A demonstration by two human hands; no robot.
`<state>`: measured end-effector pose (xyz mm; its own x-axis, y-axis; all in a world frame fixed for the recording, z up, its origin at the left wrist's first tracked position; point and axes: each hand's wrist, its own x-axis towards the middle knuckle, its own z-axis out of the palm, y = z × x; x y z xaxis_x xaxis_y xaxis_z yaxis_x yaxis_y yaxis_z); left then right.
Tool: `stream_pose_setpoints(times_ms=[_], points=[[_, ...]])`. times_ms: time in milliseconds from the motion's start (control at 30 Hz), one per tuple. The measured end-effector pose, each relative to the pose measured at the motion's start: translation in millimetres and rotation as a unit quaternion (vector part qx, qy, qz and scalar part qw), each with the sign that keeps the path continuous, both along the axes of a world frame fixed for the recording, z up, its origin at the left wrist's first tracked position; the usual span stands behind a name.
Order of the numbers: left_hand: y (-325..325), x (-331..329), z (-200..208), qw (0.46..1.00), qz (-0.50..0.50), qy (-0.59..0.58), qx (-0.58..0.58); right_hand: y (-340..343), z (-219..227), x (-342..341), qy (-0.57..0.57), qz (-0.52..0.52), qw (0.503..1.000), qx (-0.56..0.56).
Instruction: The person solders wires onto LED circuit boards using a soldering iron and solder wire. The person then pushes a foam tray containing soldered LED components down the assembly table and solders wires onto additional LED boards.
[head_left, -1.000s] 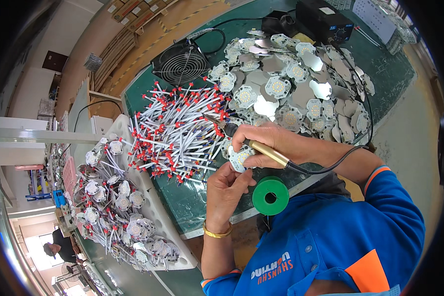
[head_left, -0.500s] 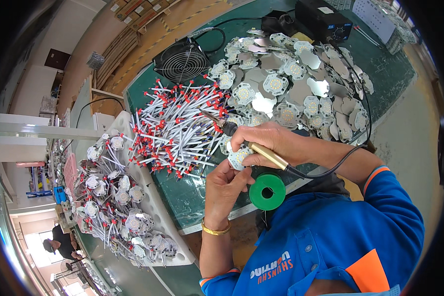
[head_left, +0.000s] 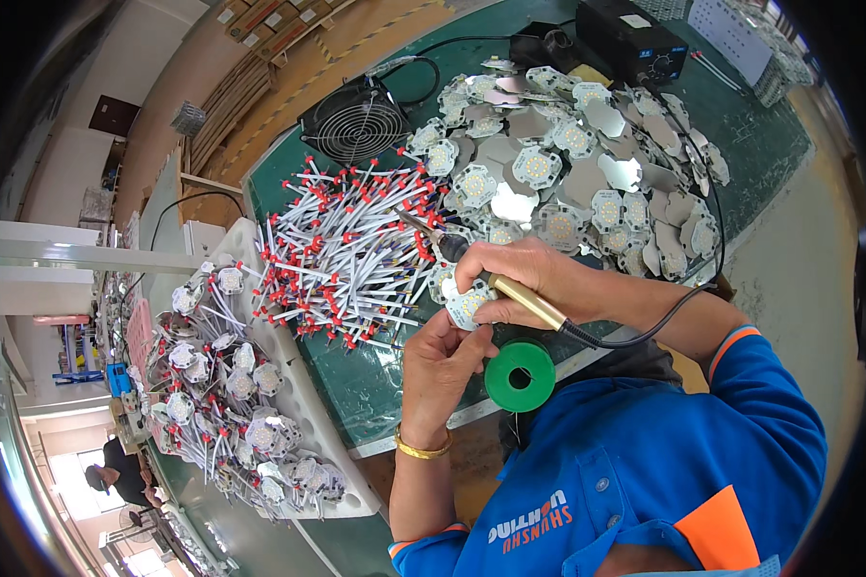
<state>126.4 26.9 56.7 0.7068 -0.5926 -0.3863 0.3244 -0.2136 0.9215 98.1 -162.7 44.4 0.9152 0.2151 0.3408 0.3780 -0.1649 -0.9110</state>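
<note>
Right grip [head_left: 539,274] wraps a brassy soldering iron [head_left: 529,301]; left grip [head_left: 440,368] pinches a notched board [head_left: 466,306].

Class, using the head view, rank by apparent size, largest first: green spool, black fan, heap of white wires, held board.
1. Heap of white wires
2. Black fan
3. Green spool
4. Held board, partly hidden

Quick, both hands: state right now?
Left hand: closed at the lower edge of the board; what it grips cannot be told.
Right hand: closed, holding the iron and touching the board.
</note>
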Motion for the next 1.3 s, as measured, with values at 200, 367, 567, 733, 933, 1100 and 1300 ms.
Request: stream_pose_setpoints(times_ms=[200,367,567,733,933,1100,1300], points=[[0,3,0,1.000,0.005,0.012,-0.008,-1,8,0,0.056,-0.007,0.998,0.009],[0,7,0,0.999,0.001,0.042,-0.016,-1,4,3,0.048,-0.008,0.998,0.027],[-1,10,-1,0.999,-0.007,0.034,-0.002,0,-3,8,0.024,-0.013,1.000,0.011],[-1,11,1,0.999,0.002,0.043,-0.017,-1,0,6,0.048,-0.006,0.999,0.024],[-4,8,2,0.999,0.011,0.048,-0.019,-2,-9,3,0.003,-0.040,0.998,0.056],[0,5,2,0.996,0.064,0.064,-0.025,-11,-2,-7,-0.103,-0.142,0.984,-0.014],[3,6,4,0.986,0.123,0.081,-0.082,-38,25,-47,-0.173,-0.052,0.983,0.041]])
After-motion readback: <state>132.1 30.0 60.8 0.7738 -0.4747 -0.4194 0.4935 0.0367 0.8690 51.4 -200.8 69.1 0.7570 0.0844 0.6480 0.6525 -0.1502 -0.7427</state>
